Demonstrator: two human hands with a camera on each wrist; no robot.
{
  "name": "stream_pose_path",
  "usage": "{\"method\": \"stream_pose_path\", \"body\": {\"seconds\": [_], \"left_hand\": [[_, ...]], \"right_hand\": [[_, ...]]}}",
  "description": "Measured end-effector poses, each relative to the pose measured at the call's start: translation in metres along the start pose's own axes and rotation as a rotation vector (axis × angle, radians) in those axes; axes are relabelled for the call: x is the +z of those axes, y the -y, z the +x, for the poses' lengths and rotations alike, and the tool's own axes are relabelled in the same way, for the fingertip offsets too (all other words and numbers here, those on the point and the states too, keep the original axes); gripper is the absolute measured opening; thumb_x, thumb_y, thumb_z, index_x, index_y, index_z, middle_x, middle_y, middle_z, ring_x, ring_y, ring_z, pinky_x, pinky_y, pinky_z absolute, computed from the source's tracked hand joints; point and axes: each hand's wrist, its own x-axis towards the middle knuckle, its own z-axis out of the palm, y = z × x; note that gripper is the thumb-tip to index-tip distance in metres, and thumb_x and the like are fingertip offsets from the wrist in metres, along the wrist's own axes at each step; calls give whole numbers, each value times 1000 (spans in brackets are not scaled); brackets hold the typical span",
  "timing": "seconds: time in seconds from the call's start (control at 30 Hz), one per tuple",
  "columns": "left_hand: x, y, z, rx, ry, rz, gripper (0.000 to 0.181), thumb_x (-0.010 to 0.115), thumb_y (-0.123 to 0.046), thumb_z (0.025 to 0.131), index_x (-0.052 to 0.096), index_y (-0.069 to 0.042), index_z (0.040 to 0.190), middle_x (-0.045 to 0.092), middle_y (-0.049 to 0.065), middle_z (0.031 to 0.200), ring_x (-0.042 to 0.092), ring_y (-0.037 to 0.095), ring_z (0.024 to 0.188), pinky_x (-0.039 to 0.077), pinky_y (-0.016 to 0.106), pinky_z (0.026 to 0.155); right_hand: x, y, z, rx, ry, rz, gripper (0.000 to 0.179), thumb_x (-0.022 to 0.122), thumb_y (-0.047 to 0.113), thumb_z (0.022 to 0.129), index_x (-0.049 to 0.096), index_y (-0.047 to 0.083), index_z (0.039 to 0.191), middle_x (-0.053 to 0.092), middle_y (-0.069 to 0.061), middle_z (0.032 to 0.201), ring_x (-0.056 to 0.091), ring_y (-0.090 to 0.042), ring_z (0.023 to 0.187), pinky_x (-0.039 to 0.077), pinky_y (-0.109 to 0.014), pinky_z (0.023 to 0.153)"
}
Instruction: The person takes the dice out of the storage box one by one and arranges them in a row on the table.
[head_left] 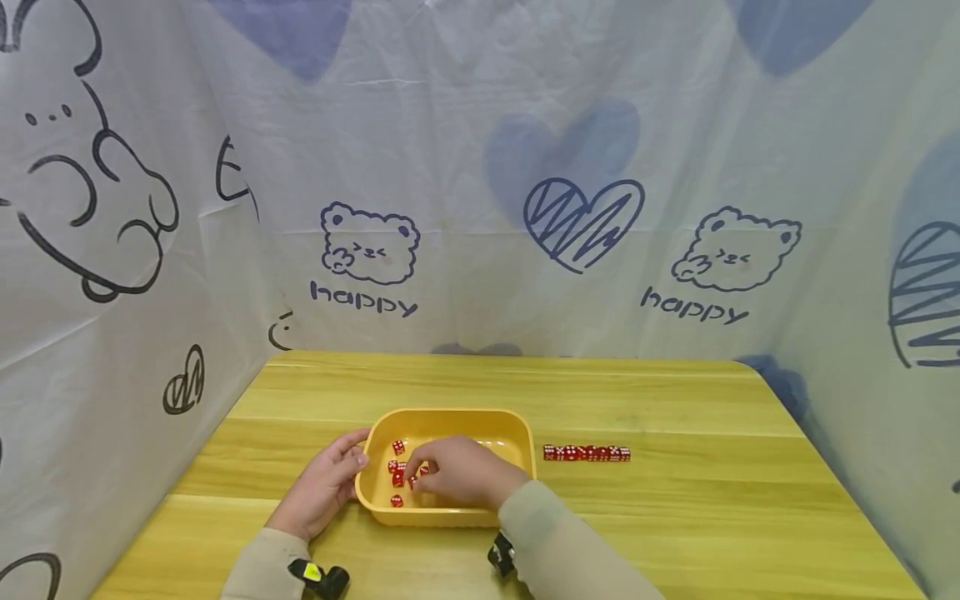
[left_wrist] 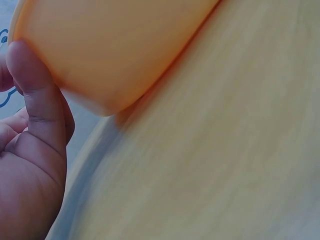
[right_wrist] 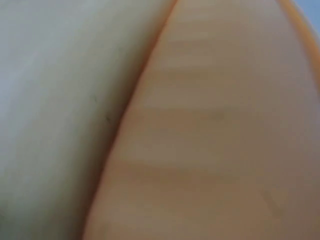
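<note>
A yellow plastic bin (head_left: 442, 517) stands on the table with several red dice (head_left: 397, 480) loose in its left part. My left hand (head_left: 324, 483) grips the bin's left end, thumb at the rim and fingers along the outside. In the left wrist view, the thumb (left_wrist: 37, 85) lies against the bin's wall (left_wrist: 115, 50). Reaching over the near rim, my right hand (head_left: 461, 471) is down inside the bin, fingertips pinching a red die (head_left: 412, 482). The right wrist view shows only the bin's outer wall (right_wrist: 200, 140) and the table, with that hand out of sight.
To the right of the bin, a straight row of red dice (head_left: 587, 453) lies on the wooden table (head_left: 712, 500). White curtains (head_left: 465, 292) with printed drawings enclose the table at the back and both sides.
</note>
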Motion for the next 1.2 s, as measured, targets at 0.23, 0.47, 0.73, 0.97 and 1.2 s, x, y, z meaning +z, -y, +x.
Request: {"method": "stream_pose_path", "body": {"seconds": [0.23,0.47,0.73,0.97,1.2], "left_hand": [[1,1,-1,2,-16,2,58,53,-9,104,28,1,156,51,12,108,59,15,81,57,27,68],[1,1,-1,3,-36,11,57,52,-7,104,29,0,155,51,13,109,59,15,80,57,26,67],[1,0,-1,2,-27,19,58,54,-9,104,30,0,155,51,14,110,59,16,82,57,27,68],[1,2,0,8,-14,25,58,55,-9,103,30,0,155,52,14,109,59,16,80,57,27,67],[-1,3,1,17,-15,-2,58,52,-5,103,28,1,156,49,11,107,58,14,80,57,27,67]], "right_hand": [[-12,-2,-4,33,-5,6,12,72,30,94,75,30,106,57,7,72,50,-10,66,42,-27,59],[-24,-8,-12,20,-24,16,11,72,26,95,74,27,106,63,13,83,51,-8,68,45,-26,63],[-42,-15,-23,20,-56,29,14,71,27,96,74,28,110,58,7,73,48,-9,63,42,-25,58],[-54,-28,-34,25,-95,-17,17,70,31,97,74,26,112,54,6,68,46,-10,60,40,-26,57],[-65,-40,-50,52,-134,3,12,69,31,98,73,33,109,54,4,71,47,-11,62,40,-27,56]]}}
